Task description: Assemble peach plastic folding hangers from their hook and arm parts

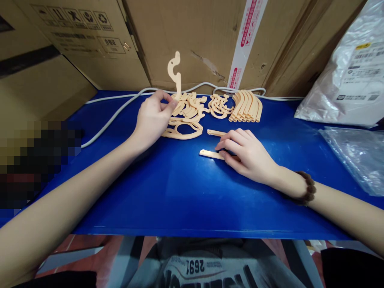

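Note:
My left hand (154, 114) pinches a beige plastic hanger hook (173, 72) between thumb and fingertips, holding it upright with its curved end on top. My right hand (249, 154) is lower and to the right, fingers bent and closed on a flat beige hanger arm (210, 154) lying on the blue table (180, 192). A second hanger arm (215, 133) lies just beyond, partly hidden by the right fingers. Below the left hand rests a looped beige hanger (189, 136), partly covered by that hand.
Behind the hands sit a heap of beige hooks (192, 105), smaller curved pieces (220, 106) and a neat stack of curved arms (246, 106). A white cable (117, 120) runs along the back by cardboard boxes (186, 40). Plastic bags (345, 80) lie at right.

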Action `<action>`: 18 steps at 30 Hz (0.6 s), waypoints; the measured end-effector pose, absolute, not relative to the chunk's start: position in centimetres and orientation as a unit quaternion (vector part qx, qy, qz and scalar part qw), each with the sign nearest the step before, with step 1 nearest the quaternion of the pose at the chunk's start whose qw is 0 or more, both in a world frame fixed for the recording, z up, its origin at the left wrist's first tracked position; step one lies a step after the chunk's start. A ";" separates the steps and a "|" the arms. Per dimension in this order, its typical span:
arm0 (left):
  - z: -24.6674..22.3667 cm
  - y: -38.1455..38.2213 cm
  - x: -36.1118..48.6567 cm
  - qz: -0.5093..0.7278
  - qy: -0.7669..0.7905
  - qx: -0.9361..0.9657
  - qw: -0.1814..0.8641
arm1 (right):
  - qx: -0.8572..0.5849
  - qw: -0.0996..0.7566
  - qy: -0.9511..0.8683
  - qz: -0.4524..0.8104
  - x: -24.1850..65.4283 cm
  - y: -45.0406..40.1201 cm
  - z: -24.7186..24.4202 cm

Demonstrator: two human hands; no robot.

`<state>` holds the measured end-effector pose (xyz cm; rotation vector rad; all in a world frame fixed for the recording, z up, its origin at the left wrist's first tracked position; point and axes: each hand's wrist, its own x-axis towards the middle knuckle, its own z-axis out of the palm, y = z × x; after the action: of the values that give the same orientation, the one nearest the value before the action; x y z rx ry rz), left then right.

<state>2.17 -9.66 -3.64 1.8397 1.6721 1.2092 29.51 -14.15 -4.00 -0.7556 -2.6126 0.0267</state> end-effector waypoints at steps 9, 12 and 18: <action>-2.5 -15.6 6.3 0.242 0.390 0.818 0.348 | -0.294 0.286 -0.912 0.035 29.5 -14.5 -3.7; -2.6 -16.2 6.4 0.212 0.359 0.850 0.321 | -0.277 0.273 -0.919 0.070 29.6 -14.6 -3.6; -2.9 -15.7 6.1 0.202 0.385 0.874 0.216 | -0.264 0.282 -0.916 0.104 29.7 -14.5 -3.6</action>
<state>6.15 -15.71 -2.95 2.4219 1.0680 0.5596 29.71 -14.53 -3.59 -0.7067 -2.4546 0.2776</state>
